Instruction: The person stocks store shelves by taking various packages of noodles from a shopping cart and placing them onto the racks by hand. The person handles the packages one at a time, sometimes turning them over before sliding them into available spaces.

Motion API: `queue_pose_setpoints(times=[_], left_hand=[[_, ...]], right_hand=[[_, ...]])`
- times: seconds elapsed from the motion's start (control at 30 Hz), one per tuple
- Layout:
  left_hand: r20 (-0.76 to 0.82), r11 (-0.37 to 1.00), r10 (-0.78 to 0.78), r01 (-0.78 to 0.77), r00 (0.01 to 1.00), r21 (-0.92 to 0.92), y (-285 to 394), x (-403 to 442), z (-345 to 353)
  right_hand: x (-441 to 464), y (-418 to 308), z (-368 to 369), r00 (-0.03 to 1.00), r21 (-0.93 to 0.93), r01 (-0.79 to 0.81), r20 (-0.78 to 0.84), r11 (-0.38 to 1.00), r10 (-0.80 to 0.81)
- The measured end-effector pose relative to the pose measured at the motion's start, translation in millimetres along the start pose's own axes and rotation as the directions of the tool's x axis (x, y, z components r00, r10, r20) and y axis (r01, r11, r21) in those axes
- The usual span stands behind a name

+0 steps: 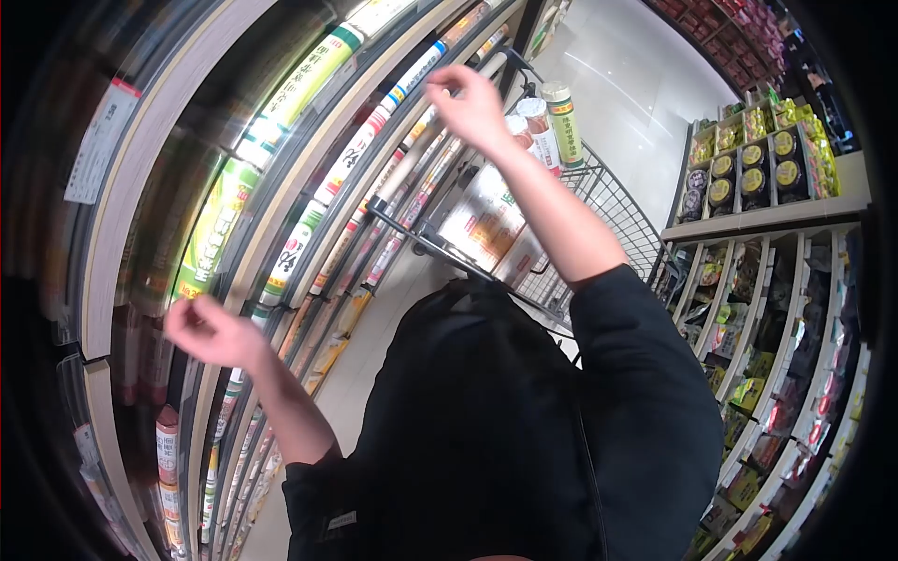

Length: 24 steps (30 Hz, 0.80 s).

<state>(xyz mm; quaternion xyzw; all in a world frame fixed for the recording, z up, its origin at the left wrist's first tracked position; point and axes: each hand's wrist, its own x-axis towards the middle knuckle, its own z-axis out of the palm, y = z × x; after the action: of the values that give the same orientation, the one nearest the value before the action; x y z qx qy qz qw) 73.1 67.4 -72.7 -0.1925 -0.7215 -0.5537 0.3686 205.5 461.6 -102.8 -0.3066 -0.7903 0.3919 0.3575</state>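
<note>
My left hand is beside the shelf at the lower end of a long green-and-yellow wrapped pack. Its fingers are loosely curled, a little blurred, and nothing shows in them. Higher up, my right hand hovers in front of the shelf edges near a blue-and-white pack. The fingers there bend with a gap to the thumb, and I see nothing held. Another light green pack lies farther along the same shelf as the first.
A wire shopping cart stands ahead of me, holding an upright green cylindrical pack, other white-and-red packs and a large wrapped bundle. On the right is a display with dark round-labelled packages. A price tag hangs at left.
</note>
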Motion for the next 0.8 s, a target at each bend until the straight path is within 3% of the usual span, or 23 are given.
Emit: queue_pose_setpoints(times=[0.07,0.1,0.13,0.2,0.23,0.3,0.37,0.4,0.5,0.6,0.8], left_hand=[[0.353,0.950,0.313,-0.290,0.882,-0.118,6.7,-36.5,22.4],[0.440,0.930,0.368,-0.323,0.819,-0.176,26.3,-51.8,43.6],[0.618,0.962,0.270,-0.187,0.738,-0.196,29.2,-70.8,58.7],[0.874,0.998,0.056,-0.058,0.482,-0.032,34.6,-102.5,92.5],[0.888,0.988,0.078,-0.155,0.453,-0.007,27.4,-124.3,105.4],[0.910,0.961,0.106,-0.277,0.402,0.011,9.0,-162.3,129.4],[0.927,0.946,0.113,-0.324,0.358,0.010,-2.2,-188.2,142.8],[0.931,0.951,0.107,-0.308,0.348,0.006,-1.1,-192.4,148.7],[0.948,0.955,0.050,-0.294,0.314,0.047,10.4,-190.4,162.8],[0.942,0.970,0.078,-0.244,0.327,0.005,19.6,-191.0,174.9],[0.959,0.982,-0.081,-0.145,0.273,0.125,35.4,-196.1,198.4]], right_hand=[[16.4,94.3,-39.0,0.984,0.007,-0.163,-0.078,0.987,0.163],[19.7,122.4,-63.9,0.955,-0.027,-0.272,-0.128,0.962,0.267],[20.0,140.6,-86.4,0.923,-0.087,-0.354,-0.193,0.931,0.333],[29.9,230.7,-120.2,0.862,-0.272,-0.481,-0.317,0.833,0.395],[27.0,239.2,-139.5,0.830,-0.345,-0.556,-0.279,0.756,0.483],[18.3,279.7,-152.3,0.829,-0.521,-0.560,-0.358,0.644,0.430],[10.2,327.7,-161.4,0.838,-0.412,-0.534,-0.144,0.738,0.526],[7.6,342.3,-164.5,0.831,-0.349,-0.527,-0.023,0.775,0.555],[11.0,339.2,-173.7,0.848,-0.422,-0.484,-0.010,0.767,0.530],[23.1,324.4,-178.2,0.840,-0.594,-0.458,-0.046,0.662,0.540],[61.6,336.4,-194.2,0.821,-0.671,-0.431,-0.014,0.603,0.571]])
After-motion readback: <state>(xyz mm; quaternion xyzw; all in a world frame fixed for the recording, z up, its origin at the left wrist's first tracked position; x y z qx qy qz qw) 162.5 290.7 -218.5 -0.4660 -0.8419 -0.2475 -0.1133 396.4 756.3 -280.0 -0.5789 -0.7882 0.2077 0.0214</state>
